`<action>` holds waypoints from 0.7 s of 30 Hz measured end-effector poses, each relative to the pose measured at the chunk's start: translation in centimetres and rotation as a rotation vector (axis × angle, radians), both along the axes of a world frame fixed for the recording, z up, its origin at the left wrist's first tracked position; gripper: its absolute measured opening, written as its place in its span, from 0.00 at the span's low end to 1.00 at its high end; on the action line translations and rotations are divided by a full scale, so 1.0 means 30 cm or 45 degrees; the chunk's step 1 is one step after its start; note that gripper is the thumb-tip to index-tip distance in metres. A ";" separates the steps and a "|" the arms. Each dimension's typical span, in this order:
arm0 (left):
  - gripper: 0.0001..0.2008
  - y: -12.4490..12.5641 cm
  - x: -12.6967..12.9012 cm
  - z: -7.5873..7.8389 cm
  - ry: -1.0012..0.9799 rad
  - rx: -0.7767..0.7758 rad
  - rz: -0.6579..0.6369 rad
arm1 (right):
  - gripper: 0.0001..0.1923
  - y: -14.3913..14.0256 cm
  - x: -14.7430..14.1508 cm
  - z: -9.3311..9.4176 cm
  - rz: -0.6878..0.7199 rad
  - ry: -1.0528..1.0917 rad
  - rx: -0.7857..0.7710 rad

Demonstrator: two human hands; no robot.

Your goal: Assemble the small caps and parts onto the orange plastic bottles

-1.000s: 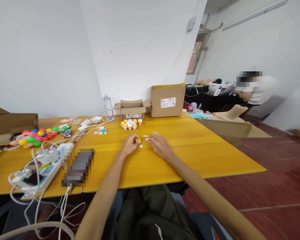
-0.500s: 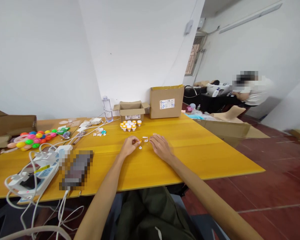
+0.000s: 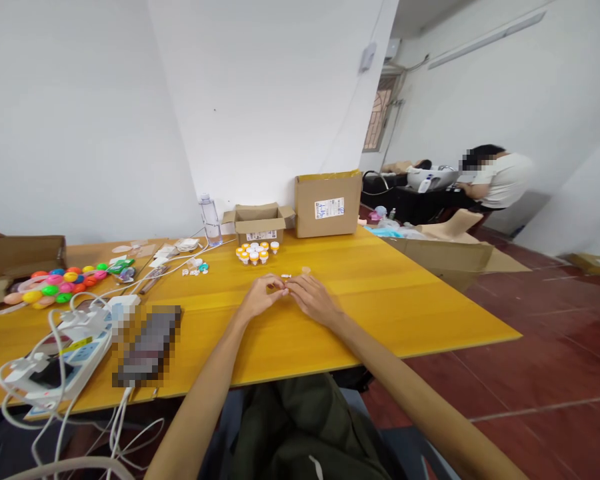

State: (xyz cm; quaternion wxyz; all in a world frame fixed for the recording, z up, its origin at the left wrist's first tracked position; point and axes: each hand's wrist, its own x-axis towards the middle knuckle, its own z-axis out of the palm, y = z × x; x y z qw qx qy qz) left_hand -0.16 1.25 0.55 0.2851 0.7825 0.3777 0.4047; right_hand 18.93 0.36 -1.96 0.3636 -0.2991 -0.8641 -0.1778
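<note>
Over the table, my left hand [image 3: 263,297] is closed in a pinch, its thumb and fingertips drawn together. My right hand [image 3: 313,299] meets it from the right, fingers bent and their tips touching or almost touching the left fingertips. Whatever lies between them is too small and covered to make out. A small white piece [image 3: 286,275] rests on the table just beyond the fingertips. Farther back stands a cluster of several small white and yellow-orange round-topped parts [image 3: 255,256], in front of an open cardboard box [image 3: 260,223].
A closed carton [image 3: 327,205] and a plastic bottle [image 3: 211,220] stand at the back. To the left lie colourful balls [image 3: 50,291], a power strip [image 3: 87,353] with cables, and a phone-like dark device [image 3: 149,347]. Another person [image 3: 505,177] sits at the far right.
My right hand has moved left until its fingertips meet my left ones. The small white pieces nearest my fingers are now covered. The view has shifted slightly.
</note>
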 end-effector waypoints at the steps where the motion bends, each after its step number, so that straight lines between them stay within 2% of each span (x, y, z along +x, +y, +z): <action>1: 0.05 -0.001 -0.001 -0.001 -0.004 -0.004 -0.014 | 0.14 0.001 0.001 -0.002 0.017 0.007 0.009; 6: 0.08 -0.008 -0.007 0.004 -0.003 -0.003 -0.057 | 0.13 0.003 0.008 -0.010 0.072 0.081 0.035; 12: 0.06 -0.015 -0.007 0.013 0.014 0.011 -0.108 | 0.12 -0.003 0.011 -0.011 0.117 0.144 0.034; 21: 0.06 -0.015 -0.011 0.016 0.120 0.012 -0.137 | 0.13 -0.006 0.019 -0.013 0.135 -0.023 0.038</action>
